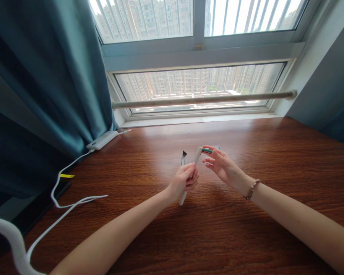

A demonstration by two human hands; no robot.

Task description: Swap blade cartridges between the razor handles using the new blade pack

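My left hand (186, 179) is closed around the pale handle of a razor (198, 154), held up at a slant with its lower end sticking out below my fist. At the top, a green and black razor head (207, 151) points to the right. My right hand (222, 164) pinches the outer end of that head between thumb and forefinger, its other fingers loosely curled. A bit of something bluish (218, 148) shows behind these fingertips; I cannot make out what it is. Just beyond my left hand is a slim silver stick with a dark tip (184, 154), partly hidden by the hand.
The brown wooden table (149, 236) reaches to the window (200, 88), which has a rail across it. At left, a white power strip (102, 140) lies by the blue curtain (83, 76), with a white cable (55, 194) and yellow tag (67, 176). A white curved tube (8, 229) stands lower left.
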